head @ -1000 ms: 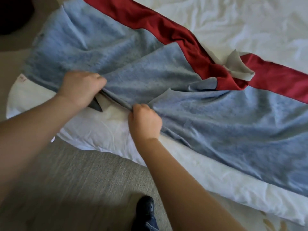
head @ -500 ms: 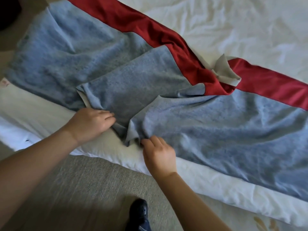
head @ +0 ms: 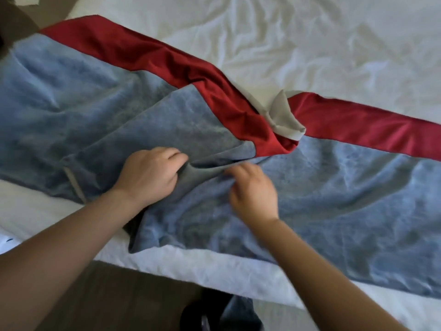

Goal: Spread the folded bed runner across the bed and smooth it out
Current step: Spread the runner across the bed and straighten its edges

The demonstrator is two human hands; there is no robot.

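**Hands move inward**

The left hand [head: 150, 175] grips a fold of the bed runner [head: 334, 199]. The right hand [head: 253, 189], blurred, touches it, grasp unclear. Both have left the near edge. The bed runner lies twisted across the bed [head: 286, 44].

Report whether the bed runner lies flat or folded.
Partly folded: the bed runner overlaps itself mid-bed, its red band twisted, grey backing showing.

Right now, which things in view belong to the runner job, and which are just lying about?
Job: bed runner, bunched at its middle; bed under it; left hand gripping a fold; right hand on the runner, grip blurred.
Lying about: carpet floor; dark shoe at the bottom edge.
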